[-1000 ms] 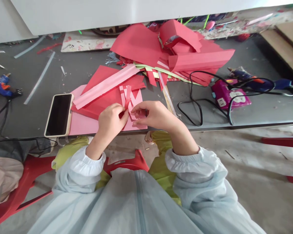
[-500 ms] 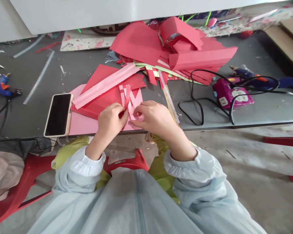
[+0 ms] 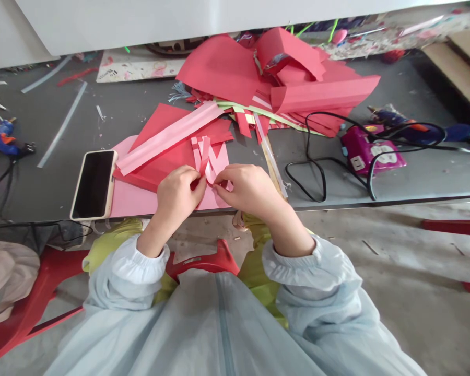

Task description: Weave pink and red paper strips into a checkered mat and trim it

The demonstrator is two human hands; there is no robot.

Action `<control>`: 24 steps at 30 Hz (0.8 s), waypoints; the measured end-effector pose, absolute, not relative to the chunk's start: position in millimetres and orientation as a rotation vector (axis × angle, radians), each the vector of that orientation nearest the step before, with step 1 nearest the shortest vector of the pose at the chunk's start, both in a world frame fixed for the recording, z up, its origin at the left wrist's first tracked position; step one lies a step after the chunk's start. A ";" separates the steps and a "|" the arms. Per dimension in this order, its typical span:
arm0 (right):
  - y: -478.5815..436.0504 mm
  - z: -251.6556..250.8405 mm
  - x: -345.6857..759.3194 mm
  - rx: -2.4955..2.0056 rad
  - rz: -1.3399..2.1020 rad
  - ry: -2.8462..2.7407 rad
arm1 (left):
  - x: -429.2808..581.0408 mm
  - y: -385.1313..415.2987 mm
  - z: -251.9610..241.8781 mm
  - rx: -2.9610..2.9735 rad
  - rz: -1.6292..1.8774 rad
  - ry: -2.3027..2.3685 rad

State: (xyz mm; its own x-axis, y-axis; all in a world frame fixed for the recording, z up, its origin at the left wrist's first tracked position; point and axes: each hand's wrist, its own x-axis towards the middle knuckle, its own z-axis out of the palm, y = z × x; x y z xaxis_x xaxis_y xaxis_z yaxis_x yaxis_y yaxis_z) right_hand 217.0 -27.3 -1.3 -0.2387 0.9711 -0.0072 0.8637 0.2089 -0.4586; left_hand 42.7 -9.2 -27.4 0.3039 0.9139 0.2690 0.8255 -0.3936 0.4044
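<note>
Near the table's front edge, my left hand (image 3: 180,190) is closed, pinching a red paper strip (image 3: 204,154) between thumb and fingers. My right hand (image 3: 246,188) is beside it, thumb and forefinger pinched at the strip's curled lower end. Under and around my fingers lie several pink paper strips (image 3: 218,159), partly hidden by the hands. Behind them a folded pink paper strip (image 3: 168,137) lies across red paper sheets (image 3: 156,122), with a pink sheet (image 3: 127,201) underneath.
A phone (image 3: 93,185) lies left of the paper. Crumpled red paper (image 3: 223,68) is piled behind. To the right are a black cable (image 3: 317,177), a purple power socket (image 3: 370,151) and a blue glue gun (image 3: 419,130). Another blue glue gun (image 3: 2,138) is at far left.
My right hand's fingertips have closed from a parted pose onto the red strip's end, which now shows a curl. My left hand has hardly moved.
</note>
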 end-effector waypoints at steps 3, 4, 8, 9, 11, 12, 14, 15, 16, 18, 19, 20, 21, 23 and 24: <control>-25.6 -2.6 217.8 -1.730 0.561 -2.152 | 42.8 -9.3 -27.1 2.375 0.687 1.602; -24.9 -2.9 218.1 -1.737 0.572 -2.133 | 42.8 -9.3 -27.0 2.375 0.689 1.600; -22.0 -3.4 219.8 -1.751 0.692 -2.069 | 42.6 -9.8 -27.4 2.377 0.691 1.597; -21.5 -3.7 220.3 -1.753 0.720 -2.057 | 42.5 -9.9 -27.5 2.379 0.691 1.598; -20.8 -4.9 221.2 -1.752 0.750 -2.039 | 42.4 -10.0 -27.6 2.383 0.690 1.601; -20.7 -5.6 221.5 -1.749 0.753 -2.037 | 42.3 -10.0 -27.7 2.385 0.691 1.602; -20.8 -6.6 221.8 -1.741 0.747 -2.046 | 42.3 -9.8 -27.7 2.387 0.690 1.604; -20.9 -6.7 221.7 -1.741 0.740 -2.054 | 42.3 -9.7 -27.7 2.386 0.689 1.604; -21.1 -6.5 221.6 -1.744 0.736 -2.061 | 42.4 -9.6 -27.5 2.383 0.691 1.604; -21.4 -5.4 220.8 -1.753 0.734 -2.068 | 42.6 -9.7 -27.0 2.375 0.689 1.601; -21.6 -4.6 220.3 -1.762 0.733 -2.068 | 42.7 -9.8 -26.7 2.371 0.687 1.600; -21.7 -3.8 219.8 -1.772 0.734 -2.066 | 42.8 -9.9 -26.2 2.367 0.681 1.599; -21.7 -3.1 219.2 -1.780 0.736 -2.063 | 42.9 -10.1 -25.8 2.364 0.674 1.600; -21.7 -2.2 217.9 -1.793 0.741 -2.053 | 42.9 -10.4 -25.2 2.359 0.658 1.602; -21.6 -2.1 217.4 -1.795 0.745 -2.050 | 42.8 -10.5 -25.2 2.358 0.654 1.603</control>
